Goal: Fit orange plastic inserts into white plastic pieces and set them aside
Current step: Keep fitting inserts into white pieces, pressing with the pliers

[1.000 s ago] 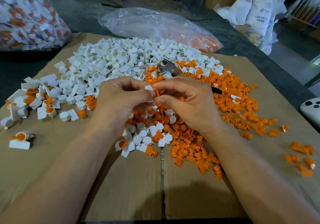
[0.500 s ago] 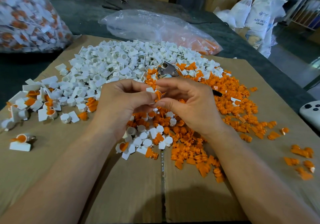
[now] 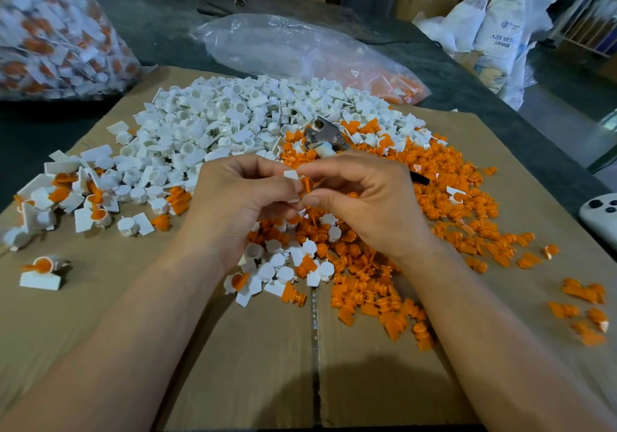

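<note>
From my remote seat I see both hands raised together over the middle of a flat brown cardboard sheet (image 3: 233, 365) that covers the dark bench (image 3: 160, 30). The left hand (image 3: 240, 204) has its fingers curled and pinches a small white plastic piece (image 3: 291, 175) between thumb and fingertips. The right hand (image 3: 367, 204), also curled, pinches an orange plastic insert (image 3: 306, 185) and holds it touching the white piece, just above the parts lying on the cardboard. I cannot tell how far the insert sits inside the piece.

Behind and to the left of the hands lies a broad heap of loose white plastic pieces (image 3: 233, 124). To the right and below the hands spreads a scatter of loose orange plastic inserts (image 3: 434, 191). At the left edge of the cardboard sits a group of white pieces with orange inserts fitted (image 3: 96, 214), and one more fitted piece (image 3: 43, 271) lies apart, nearer to me.

A small metal hand tool (image 3: 325, 134) rests on the parts just behind the hands. Farther back lies a clear plastic bag holding orange parts (image 3: 300, 51), and at far left a bulging clear bag of white and orange parts (image 3: 50, 30). A white rounded device with dark buttons (image 3: 601, 218) shows at the right edge.
</note>
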{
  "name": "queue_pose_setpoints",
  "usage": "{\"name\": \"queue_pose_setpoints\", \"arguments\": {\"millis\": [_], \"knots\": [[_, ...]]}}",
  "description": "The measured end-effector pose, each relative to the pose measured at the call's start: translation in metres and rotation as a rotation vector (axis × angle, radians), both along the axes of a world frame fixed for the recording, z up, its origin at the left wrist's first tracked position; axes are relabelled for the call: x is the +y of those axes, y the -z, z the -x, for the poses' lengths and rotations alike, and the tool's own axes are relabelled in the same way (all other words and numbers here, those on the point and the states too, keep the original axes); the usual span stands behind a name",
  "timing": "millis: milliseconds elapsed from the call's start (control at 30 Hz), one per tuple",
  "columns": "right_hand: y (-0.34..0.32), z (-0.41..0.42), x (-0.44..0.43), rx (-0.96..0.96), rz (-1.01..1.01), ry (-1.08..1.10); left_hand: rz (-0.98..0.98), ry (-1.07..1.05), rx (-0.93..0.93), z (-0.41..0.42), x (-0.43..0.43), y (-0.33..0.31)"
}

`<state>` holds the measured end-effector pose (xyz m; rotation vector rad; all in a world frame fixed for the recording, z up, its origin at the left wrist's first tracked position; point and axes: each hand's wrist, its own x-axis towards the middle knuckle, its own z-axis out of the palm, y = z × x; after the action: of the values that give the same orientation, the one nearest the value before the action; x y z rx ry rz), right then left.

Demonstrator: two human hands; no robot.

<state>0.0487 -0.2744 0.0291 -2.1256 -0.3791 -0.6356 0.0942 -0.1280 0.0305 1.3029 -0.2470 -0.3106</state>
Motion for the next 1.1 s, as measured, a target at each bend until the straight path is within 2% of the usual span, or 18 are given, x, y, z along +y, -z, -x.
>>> {"name": "queue_pose_setpoints", "arguments": {"millis": [133,367,633,767,867,1100], "knots": [[-0.004,0.001,-0.006,0.101,-0.055,0.061,0.034,-0.034,0.055,-0.002,0.0,0.001],[-0.014,0.0,-0.027,0.068,-0.181,0.362,0.08,-0.045,0.09,-0.002,0.002,0.001],[-0.016,-0.001,-0.04,0.125,-0.148,0.534,0.055,-0.037,0.08,-0.003,0.004,0.001],[-0.014,-0.002,-0.054,0.265,0.011,0.606,0.044,-0.03,0.075,-0.002,0.004,0.0],[-0.01,-0.004,-0.06,0.404,0.229,0.621,0.033,-0.028,0.075,-0.003,0.005,0.0],[0.001,-0.019,-0.051,0.686,0.625,0.559,0.051,-0.037,0.098,-0.001,0.004,-0.001]]}}
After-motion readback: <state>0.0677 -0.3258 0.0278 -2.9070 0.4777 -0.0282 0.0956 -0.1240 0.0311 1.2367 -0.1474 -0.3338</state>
